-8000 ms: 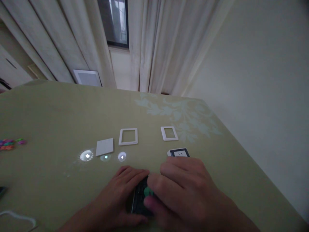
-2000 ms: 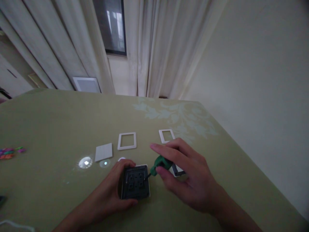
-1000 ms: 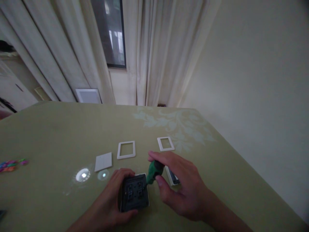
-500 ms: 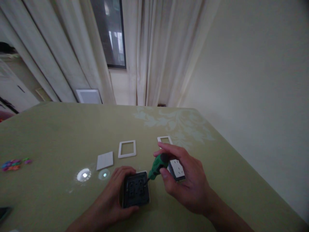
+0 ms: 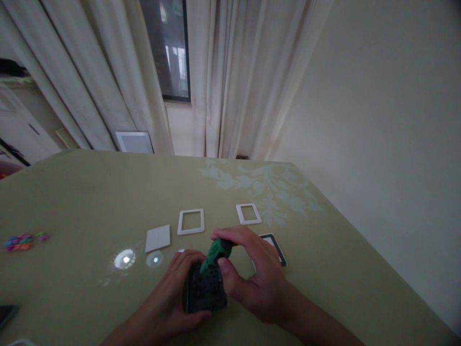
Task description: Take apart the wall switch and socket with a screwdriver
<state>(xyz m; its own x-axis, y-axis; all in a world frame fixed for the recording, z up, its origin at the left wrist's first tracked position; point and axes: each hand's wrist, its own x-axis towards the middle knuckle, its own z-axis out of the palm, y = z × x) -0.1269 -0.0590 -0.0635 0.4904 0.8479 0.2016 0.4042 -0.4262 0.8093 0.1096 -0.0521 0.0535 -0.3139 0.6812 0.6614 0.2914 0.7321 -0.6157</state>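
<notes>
One green-handled screwdriver (image 5: 213, 255), pinched by right fingers (image 5: 233, 235), has shifted leftward over the square black module (image 5: 208, 294) left fingers (image 5: 184, 262) clasp, suggesting another screw.

No text or numbers can be read

Green screwdriver (image 5: 215, 252) and right fingers (image 5: 237, 235) now farther left, over black module (image 5: 206, 295), no longer at its right edge.
</notes>
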